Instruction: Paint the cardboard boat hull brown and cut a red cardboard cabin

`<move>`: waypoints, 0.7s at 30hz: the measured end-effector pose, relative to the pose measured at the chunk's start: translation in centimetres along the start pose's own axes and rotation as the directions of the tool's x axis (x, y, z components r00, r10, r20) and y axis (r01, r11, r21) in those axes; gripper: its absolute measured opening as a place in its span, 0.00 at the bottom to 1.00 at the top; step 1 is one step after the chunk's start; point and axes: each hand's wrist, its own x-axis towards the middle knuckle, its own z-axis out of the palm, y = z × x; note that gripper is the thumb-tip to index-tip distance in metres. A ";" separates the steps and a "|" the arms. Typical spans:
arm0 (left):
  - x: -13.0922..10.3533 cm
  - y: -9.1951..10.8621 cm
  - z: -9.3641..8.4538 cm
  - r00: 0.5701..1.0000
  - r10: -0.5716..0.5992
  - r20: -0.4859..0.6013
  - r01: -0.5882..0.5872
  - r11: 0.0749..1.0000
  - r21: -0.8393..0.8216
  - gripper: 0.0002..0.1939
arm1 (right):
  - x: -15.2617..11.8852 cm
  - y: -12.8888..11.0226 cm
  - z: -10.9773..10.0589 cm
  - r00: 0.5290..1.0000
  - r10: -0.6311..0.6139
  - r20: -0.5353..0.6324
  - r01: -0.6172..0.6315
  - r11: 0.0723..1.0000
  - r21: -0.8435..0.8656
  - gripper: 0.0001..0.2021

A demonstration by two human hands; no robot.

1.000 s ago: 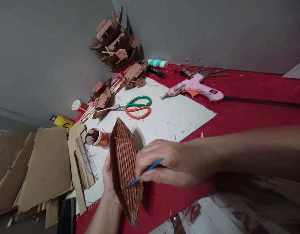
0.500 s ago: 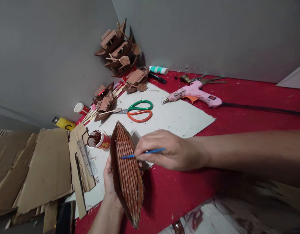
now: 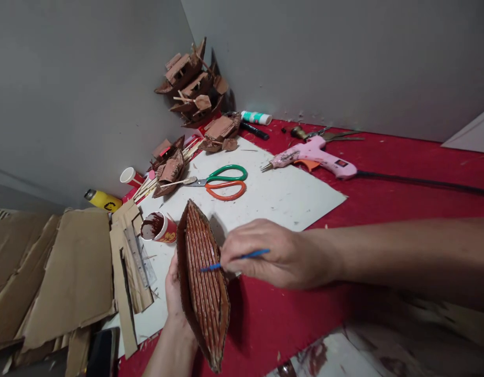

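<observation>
My left hand (image 3: 176, 293) holds a brown cardboard boat (image 3: 205, 298) from beneath and along its left side; most of its fingers are hidden behind the hull. Ridged corrugated cardboard with a wet-looking brown coat lines the boat's inside. Pinched in my right hand (image 3: 267, 254) is a thin blue paintbrush (image 3: 250, 254), its tip over the ridges near the middle of the boat. Just left of the bow, a paper cup (image 3: 169, 230) with dark brown paint inside stands on the white sheet (image 3: 293, 196).
Green-and-orange-handled scissors (image 3: 226, 183) and a pink glue gun (image 3: 316, 157) lie beyond the boat. Several finished cardboard boats (image 3: 187, 86) are stacked in the corner. Cardboard sheets (image 3: 69, 267), a clear ruler (image 3: 138, 256) and a yellow bottle (image 3: 103, 200) are at left.
My right hand and the paintbrush have moved slightly down along the boat's ridges, toward me. My left hand still holds the boat, which has shifted only a little.
</observation>
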 end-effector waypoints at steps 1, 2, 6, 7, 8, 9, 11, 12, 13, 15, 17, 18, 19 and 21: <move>0.1 0.0 -0.1 1.000 0.007 0.010 -0.007 1.000 -0.013 0.22 | 0.0 -0.4 0.1 0.999 -0.004 0.041 0.002 0.998 0.059 0.10; 0.1 0.0 -0.1 1.000 0.015 0.025 -0.014 1.000 -0.025 0.22 | 0.0 -0.8 0.2 0.997 -0.012 0.070 0.005 0.994 0.108 0.11; 0.3 0.0 -0.6 0.998 0.007 0.066 -0.004 0.999 -0.039 0.22 | 0.1 -0.7 0.1 0.996 -0.046 0.075 0.039 0.995 0.089 0.11; 0.3 0.0 -0.7 0.998 -0.003 0.067 0.005 1.000 -0.028 0.22 | 0.1 -0.2 -0.1 0.998 -0.044 0.046 0.043 0.999 0.027 0.11; 0.2 -0.1 -0.8 0.997 -0.014 0.072 0.014 1.000 -0.008 0.22 | 0.2 0.3 -0.3 0.999 -0.038 0.008 0.038 0.998 -0.041 0.10; 0.2 0.0 -0.8 0.997 -0.019 0.081 0.018 1.000 0.014 0.22 | 0.2 0.8 -0.5 0.999 -0.032 -0.036 0.028 0.994 -0.104 0.10; 0.2 0.0 -0.8 0.994 -0.022 0.106 0.016 0.998 0.052 0.23 | 0.2 1.5 -0.8 0.992 -0.038 -0.121 0.014 0.981 -0.193 0.08; 0.1 0.0 -0.8 0.993 -0.019 0.116 0.012 0.998 0.060 0.23 | 0.2 1.6 -0.9 0.988 -0.042 -0.146 0.010 0.977 -0.215 0.08; 0.1 0.0 -0.7 0.993 -0.017 0.121 0.010 0.998 0.058 0.23 | 0.2 1.5 -1.0 0.988 -0.043 -0.151 0.009 0.976 -0.218 0.08; 0.1 0.1 -0.7 0.994 -0.011 0.111 0.008 0.999 0.033 0.21 | 0.2 0.9 -0.9 0.993 -0.034 -0.109 0.016 0.986 -0.164 0.08; 0.2 0.1 -0.8 0.996 0.013 0.087 -0.012 1.000 -0.012 0.19 | 0.2 0.3 -0.8 1.000 -0.023 -0.006 0.023 0.997 -0.073 0.09; 0.2 0.1 -0.9 0.997 0.027 0.079 -0.025 0.999 -0.025 0.19 | 0.2 0.1 -0.8 0.999 -0.027 0.029 0.029 0.999 -0.045 0.10; 0.2 0.1 -0.9 0.997 0.031 0.078 -0.029 0.999 -0.023 0.20 | 0.3 0.0 -0.8 0.999 -0.032 0.036 0.033 0.998 -0.048 0.10; 0.2 0.1 -1.0 0.995 0.017 0.097 -0.019 1.000 0.014 0.22 | 0.3 0.3 -0.9 0.999 -0.033 -0.022 0.030 0.992 -0.120 0.09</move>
